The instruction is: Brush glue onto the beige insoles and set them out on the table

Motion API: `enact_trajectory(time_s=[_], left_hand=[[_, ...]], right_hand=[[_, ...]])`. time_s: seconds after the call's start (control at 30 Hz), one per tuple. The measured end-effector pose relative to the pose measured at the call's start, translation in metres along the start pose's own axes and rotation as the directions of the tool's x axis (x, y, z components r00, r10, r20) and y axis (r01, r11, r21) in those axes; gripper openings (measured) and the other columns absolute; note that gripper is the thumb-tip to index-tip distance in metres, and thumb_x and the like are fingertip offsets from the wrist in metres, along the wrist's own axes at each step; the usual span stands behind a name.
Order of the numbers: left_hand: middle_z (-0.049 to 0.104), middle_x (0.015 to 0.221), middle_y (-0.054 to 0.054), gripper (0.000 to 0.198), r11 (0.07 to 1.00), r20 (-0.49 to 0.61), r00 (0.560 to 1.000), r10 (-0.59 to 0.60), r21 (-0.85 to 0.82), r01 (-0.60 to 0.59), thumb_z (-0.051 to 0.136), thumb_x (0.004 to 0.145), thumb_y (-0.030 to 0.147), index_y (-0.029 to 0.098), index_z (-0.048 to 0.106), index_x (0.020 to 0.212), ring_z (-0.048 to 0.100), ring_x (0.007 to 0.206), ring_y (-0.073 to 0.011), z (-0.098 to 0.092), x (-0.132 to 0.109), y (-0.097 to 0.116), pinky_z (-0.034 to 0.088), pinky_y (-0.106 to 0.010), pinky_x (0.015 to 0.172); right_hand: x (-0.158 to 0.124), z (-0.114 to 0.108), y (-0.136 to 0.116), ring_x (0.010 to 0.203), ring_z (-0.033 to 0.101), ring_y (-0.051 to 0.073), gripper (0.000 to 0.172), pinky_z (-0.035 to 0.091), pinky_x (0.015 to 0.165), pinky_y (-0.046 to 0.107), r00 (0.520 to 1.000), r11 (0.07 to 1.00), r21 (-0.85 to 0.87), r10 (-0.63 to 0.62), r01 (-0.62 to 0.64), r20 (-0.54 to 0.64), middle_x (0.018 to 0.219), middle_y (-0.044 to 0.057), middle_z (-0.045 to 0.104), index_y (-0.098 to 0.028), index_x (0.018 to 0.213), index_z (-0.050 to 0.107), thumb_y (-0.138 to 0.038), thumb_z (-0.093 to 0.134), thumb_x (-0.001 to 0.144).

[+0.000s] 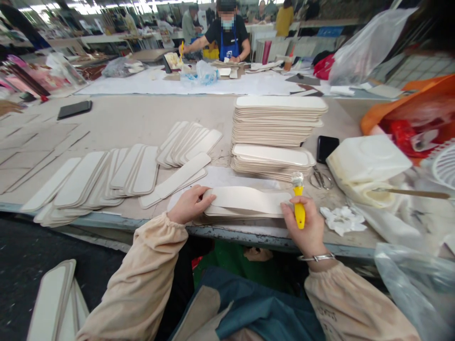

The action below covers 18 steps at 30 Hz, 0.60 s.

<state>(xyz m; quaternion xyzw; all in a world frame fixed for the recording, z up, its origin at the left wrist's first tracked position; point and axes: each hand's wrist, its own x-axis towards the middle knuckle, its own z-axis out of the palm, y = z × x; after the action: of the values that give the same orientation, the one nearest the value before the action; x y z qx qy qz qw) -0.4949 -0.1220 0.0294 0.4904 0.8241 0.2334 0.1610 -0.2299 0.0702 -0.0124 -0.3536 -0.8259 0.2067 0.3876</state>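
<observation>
Holding the cream strip (249,200) down just in front of the tall stack (279,121) on the desk (142,118): my left hand (190,203) pressed open on its end, right hand (305,227) clenched round the yellow brush (299,208). Risk, I judge: bristles smearing the stack, caused by a raised wrist.

Long beige worktable (142,118), dark floor (28,251), bright ceiling strip lights (88,7) beyond.

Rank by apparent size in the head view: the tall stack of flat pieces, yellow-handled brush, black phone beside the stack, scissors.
1. tall stack of flat pieces
2. yellow-handled brush, held in the right hand, and black phone: unranked, since the brush is longer, the phone broader, and the brush is nearer the camera
3. scissors, smallest
</observation>
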Motion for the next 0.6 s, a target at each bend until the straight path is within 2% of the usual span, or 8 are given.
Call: enact_trajectory(time_s=[0.37, 0.6], left_hand=[[0.068, 0.102, -0.008, 0.048, 0.998, -0.015, 1.0, 0.014, -0.055, -0.015, 0.047, 0.088, 0.054, 0.017, 0.067, 0.111, 0.062, 0.093, -0.0228, -0.0042, -0.0032, 0.0003, 0.046, -0.034, 0.088], [0.067, 0.099, -0.01, 0.05, 0.994, -0.097, 0.995, 0.02, -0.104, -0.03, 0.053, 0.086, 0.053, 0.013, 0.068, 0.112, 0.064, 0.093, -0.0234, -0.0064, -0.0047, -0.0022, 0.049, -0.035, 0.085]], right_hand=[[-0.0007, 0.0016, 0.0024, 0.053, 0.05, 0.013, 0.028, 0.041, 0.053, 0.025, 0.999, 0.997, 0.062, 0.046, -0.047, 0.013, 0.07, -0.003, 0.057, -0.022, 0.095, 0.057, -0.048, 0.062, 0.084], [-0.0002, 0.004, 0.0044, 0.051, 0.042, 0.012, 0.026, 0.038, 0.053, 0.024, 0.99, 0.958, 0.264, 0.132, -0.115, -0.049, 0.062, -0.008, 0.044, -0.024, 0.091, 0.052, -0.042, 0.068, 0.082]])
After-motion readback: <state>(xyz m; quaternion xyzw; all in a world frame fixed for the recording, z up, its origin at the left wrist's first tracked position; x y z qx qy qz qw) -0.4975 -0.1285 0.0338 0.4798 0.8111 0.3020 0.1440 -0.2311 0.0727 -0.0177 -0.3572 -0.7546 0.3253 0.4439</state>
